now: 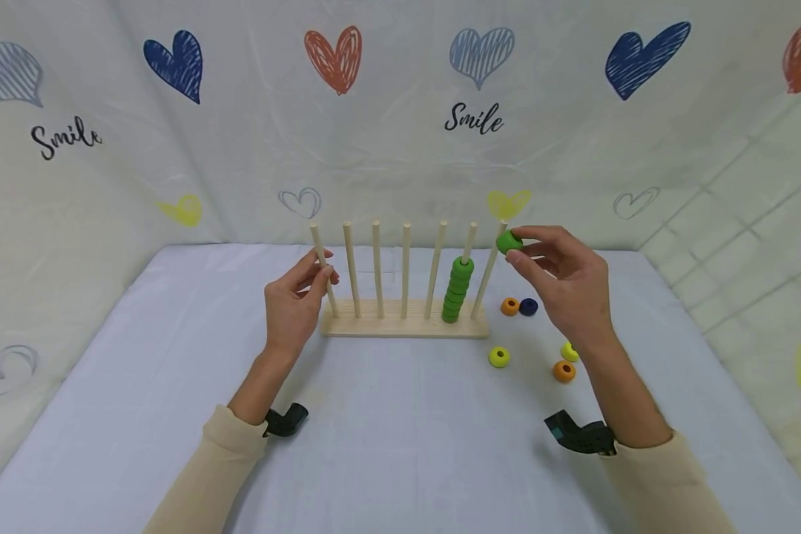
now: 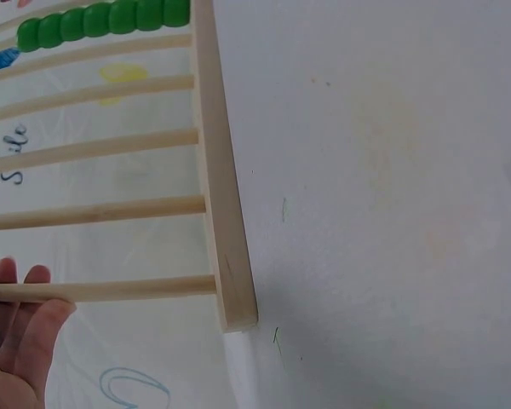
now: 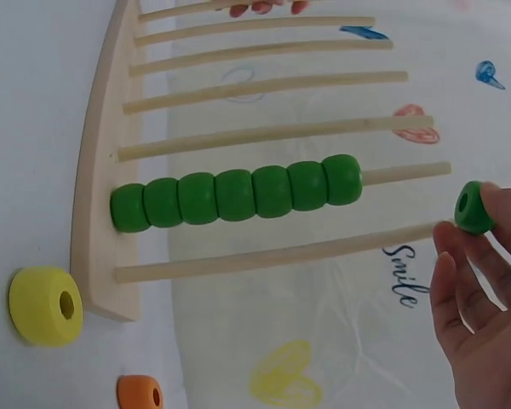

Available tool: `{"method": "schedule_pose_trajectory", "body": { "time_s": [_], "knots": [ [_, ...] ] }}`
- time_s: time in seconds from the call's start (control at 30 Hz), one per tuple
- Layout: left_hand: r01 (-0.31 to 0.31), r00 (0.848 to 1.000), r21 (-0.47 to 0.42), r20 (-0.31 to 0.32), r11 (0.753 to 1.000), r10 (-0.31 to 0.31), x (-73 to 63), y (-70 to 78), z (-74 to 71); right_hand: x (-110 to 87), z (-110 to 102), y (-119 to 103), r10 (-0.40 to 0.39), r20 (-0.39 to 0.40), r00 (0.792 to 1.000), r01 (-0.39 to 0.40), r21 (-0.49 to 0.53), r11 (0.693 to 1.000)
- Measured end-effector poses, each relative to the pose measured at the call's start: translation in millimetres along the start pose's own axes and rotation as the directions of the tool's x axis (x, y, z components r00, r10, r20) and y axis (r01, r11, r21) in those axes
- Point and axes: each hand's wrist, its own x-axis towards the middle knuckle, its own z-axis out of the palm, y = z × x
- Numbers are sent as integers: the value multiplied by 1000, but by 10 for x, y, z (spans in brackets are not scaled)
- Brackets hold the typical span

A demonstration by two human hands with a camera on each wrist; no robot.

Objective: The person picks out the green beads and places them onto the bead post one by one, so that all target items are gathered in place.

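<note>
A wooden peg rack (image 1: 406, 328) with several upright dowels stands on the table. My left hand (image 1: 295, 305) holds its leftmost dowel (image 2: 136, 290) between thumb and fingers. Several green beads (image 3: 235, 195) are stacked on the second dowel from the right. Between thumb and fingertips, my right hand (image 1: 564, 278) pinches one more green bead (image 3: 472, 208), its hole showing in the right wrist view. That bead is up near the top of the rightmost dowel (image 3: 281, 253), which carries no bead.
Right of the rack lie an orange bead (image 1: 510, 306) and a dark blue bead (image 1: 528, 306) side by side. Nearer are a yellow bead (image 1: 498, 357), another orange bead (image 1: 564, 371) and a yellow bead (image 1: 570, 351) partly behind the right forearm. A printed cloth (image 1: 400, 148) hangs behind.
</note>
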Motion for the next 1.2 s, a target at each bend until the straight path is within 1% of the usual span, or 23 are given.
{"method": "schedule_pose_trajectory", "body": {
  "time_s": [0.2,0.4,0.73,0.93,1.2],
  "knots": [
    [4,1000,-12,0,1000,-4,-14,4,-12,14,61,-29,3,-1,1000,-3,10,1000],
    [19,1000,-23,3,1000,-19,-24,0,-10,47,112,-56,-15,2,1000,15,-4,1000],
    [9,1000,-11,6,1000,-9,-7,6,0,120,168,-89,-34,11,999,34,11,999],
    [8,1000,10,1,1000,-8,-4,12,-7,146,205,-101,-24,17,1000,24,29,999],
    [11,1000,6,1,1000,-11,-10,15,-5,167,239,-113,-24,7,1000,24,-11,1000]
  ]
}}
